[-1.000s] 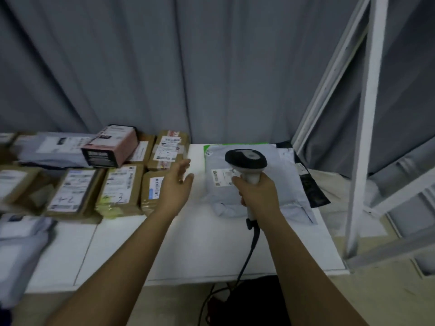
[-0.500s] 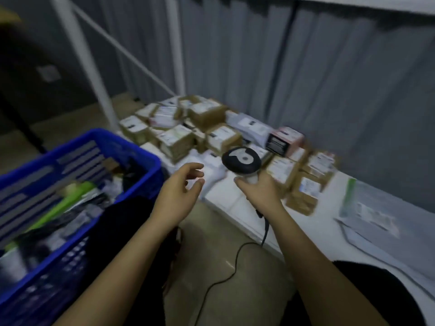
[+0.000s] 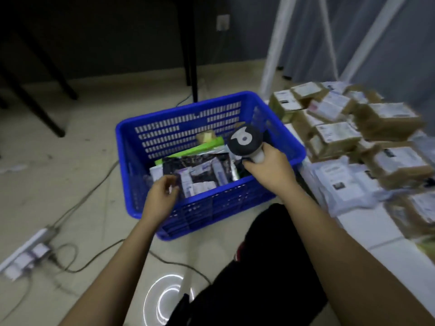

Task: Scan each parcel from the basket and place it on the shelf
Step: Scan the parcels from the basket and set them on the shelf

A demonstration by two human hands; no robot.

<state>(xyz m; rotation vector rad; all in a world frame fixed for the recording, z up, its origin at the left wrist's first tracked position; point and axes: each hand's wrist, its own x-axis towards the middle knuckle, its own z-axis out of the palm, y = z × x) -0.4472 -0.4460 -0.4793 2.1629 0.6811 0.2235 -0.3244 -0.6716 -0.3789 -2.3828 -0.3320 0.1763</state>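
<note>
A blue plastic basket [image 3: 188,128] stands on the floor and holds several parcels. On top lies a black parcel [image 3: 202,170] with white labels, and behind it a green one [image 3: 209,145]. My left hand [image 3: 160,198] is at the black parcel's near-left corner with thumb and fingers curled; blur hides whether they pinch it. My right hand [image 3: 270,170] grips the white handle of the barcode scanner [image 3: 244,140], whose black head hangs over the basket's right side. Brown boxes [image 3: 336,135] and grey mailers [image 3: 341,184] cover the white shelf [image 3: 367,234] at the right.
A power strip [image 3: 26,252] and loose cables [image 3: 89,191] lie on the floor to the left. Black table legs [image 3: 191,48] rise behind the basket. White shelf posts [image 3: 273,48] stand at the back right. My dark-clothed knee [image 3: 270,267] is just in front of the basket.
My view has swung left and down from the shelf to the basket. My left hand has dropped from mid-air to the black parcel's corner. The scanner came along in my right hand.
</note>
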